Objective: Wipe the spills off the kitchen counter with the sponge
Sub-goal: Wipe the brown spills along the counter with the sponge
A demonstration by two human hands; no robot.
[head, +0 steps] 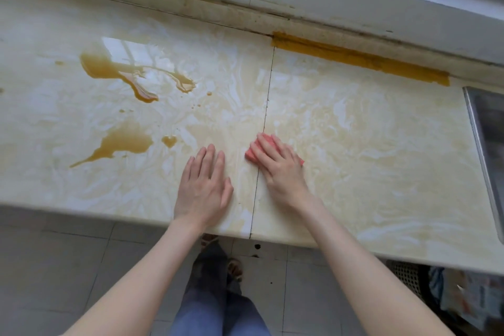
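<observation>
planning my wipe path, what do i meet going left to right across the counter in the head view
Long brown puddle near the front → small heart-shaped brown drop → left hand flat on the cream marble counter → dark seam between the slabs → right hand pressing the pink sponge → metal sink rim.

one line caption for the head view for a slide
Right hand presses a pink sponge onto the cream marble counter; left hand rests flat, brown spills unwiped.
</observation>
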